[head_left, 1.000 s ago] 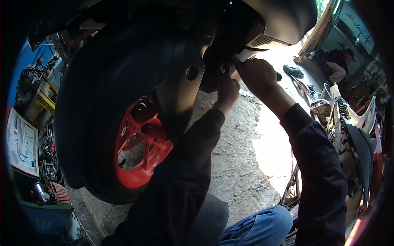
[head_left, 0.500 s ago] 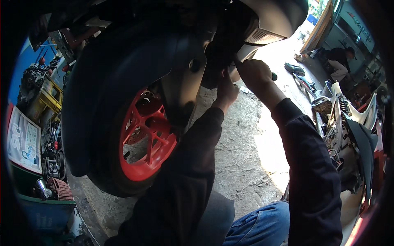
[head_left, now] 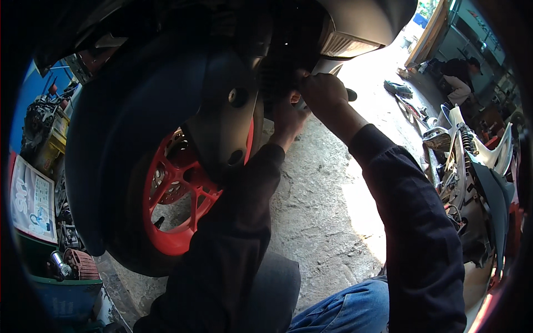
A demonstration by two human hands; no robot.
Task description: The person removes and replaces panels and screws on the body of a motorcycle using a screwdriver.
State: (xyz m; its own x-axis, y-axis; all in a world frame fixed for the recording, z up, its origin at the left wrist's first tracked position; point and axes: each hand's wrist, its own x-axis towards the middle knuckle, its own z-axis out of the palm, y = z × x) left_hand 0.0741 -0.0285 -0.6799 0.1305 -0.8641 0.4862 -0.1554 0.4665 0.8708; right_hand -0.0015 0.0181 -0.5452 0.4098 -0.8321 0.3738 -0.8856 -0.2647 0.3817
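Note:
A scooter's rear wheel, a black tyre (head_left: pixel 105 161) on a red rim (head_left: pixel 177 188), fills the left, with a grey arm cover (head_left: pixel 225 127) in front of it. My left hand (head_left: pixel 286 119) reaches up to the dark underside by the cover, its fingertips lost in shadow. My right hand (head_left: pixel 325 94) is closed beside it, just under the grey body panel (head_left: pixel 355 28). It grips a tool with a black handle (head_left: pixel 351 95) that sticks out to the right. Dark sleeves cover both forearms.
Rough concrete floor (head_left: pixel 327 211) lies below, sunlit at the right. A stripped scooter frame with white panels (head_left: pixel 472 166) stands at the right. Another person (head_left: pixel 461 77) crouches at the far back right. Shelves with parts, a green bin (head_left: pixel 61 294) and a poster (head_left: pixel 30 200) line the left.
My head has moved closer, so the wheel and hands look larger and sit further left. Both hands stay at the same spot under the scooter.

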